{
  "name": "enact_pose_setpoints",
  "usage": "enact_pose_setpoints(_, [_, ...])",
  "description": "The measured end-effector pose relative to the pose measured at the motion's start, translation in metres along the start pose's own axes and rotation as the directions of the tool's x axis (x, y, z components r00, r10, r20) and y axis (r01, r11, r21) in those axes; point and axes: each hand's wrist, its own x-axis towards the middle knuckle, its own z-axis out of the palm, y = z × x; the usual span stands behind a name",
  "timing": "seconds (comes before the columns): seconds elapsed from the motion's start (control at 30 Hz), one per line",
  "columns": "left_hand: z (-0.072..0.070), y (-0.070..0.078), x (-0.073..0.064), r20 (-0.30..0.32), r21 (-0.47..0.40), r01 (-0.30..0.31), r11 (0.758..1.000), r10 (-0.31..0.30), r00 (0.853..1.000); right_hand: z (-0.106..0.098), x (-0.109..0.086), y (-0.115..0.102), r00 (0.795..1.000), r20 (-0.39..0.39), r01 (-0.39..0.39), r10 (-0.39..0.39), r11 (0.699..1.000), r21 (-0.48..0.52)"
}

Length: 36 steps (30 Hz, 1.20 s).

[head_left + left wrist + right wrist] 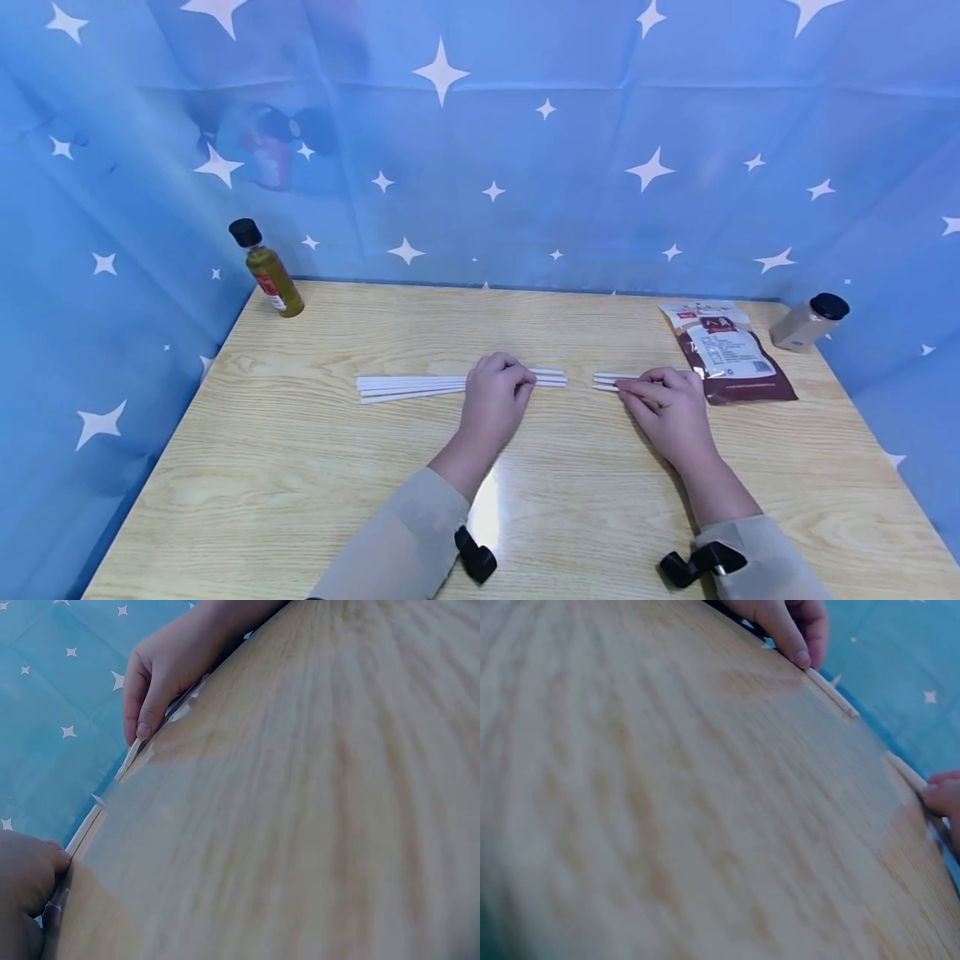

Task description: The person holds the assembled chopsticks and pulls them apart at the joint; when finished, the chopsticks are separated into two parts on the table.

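Several thin white sticks (411,387) lie side by side on the tabletop, fanning slightly at their left end. My left hand (497,398) grips them near their right end, thumb and fingertips low against the wood. Past a short gap, the tips of more white sticks (604,376) show, and my right hand (667,410) pinches them between thumb and fingers. The rest of that second set is hidden behind the hand. In the right wrist view, the left hand (784,626) has thumb and finger on a stick; the left wrist view shows the right hand (169,671) likewise.
A brown and white packet (731,354) lies just beyond the right hand. Behind it, a black-capped jar (802,325) stands at the right edge. An oil bottle (273,279) stands at the far left corner. Blue star-patterned cloth (480,167) surrounds the wooden table (247,475).
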Motion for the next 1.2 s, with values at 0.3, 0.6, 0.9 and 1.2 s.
enact_pose_setpoints(0.3, [0.0032,0.0005,-0.0023,-0.013,0.018,-0.013,1.000,0.013,1.000,-0.0014,-0.0001,-0.0027,0.999,0.019,-0.044,0.045,0.999,-0.028])
enact_pose_setpoints(0.6, [0.0022,0.0004,-0.0032,-0.037,0.038,-0.034,0.999,0.036,0.999,0.0014,0.0011,-0.0017,0.998,-0.001,-0.066,0.066,0.997,-0.049])
enact_pose_setpoints(0.9, [0.0008,0.0020,-0.0044,-0.051,0.056,-0.065,0.996,0.067,0.996,0.0016,0.0009,0.0004,0.998,-0.014,-0.056,0.055,0.995,-0.087])
enact_pose_setpoints(1.2, [-0.0014,0.0038,-0.0047,-0.007,0.070,-0.066,0.995,0.067,0.998,0.0022,0.0016,-0.0002,0.999,-0.017,-0.052,0.051,0.994,-0.097])
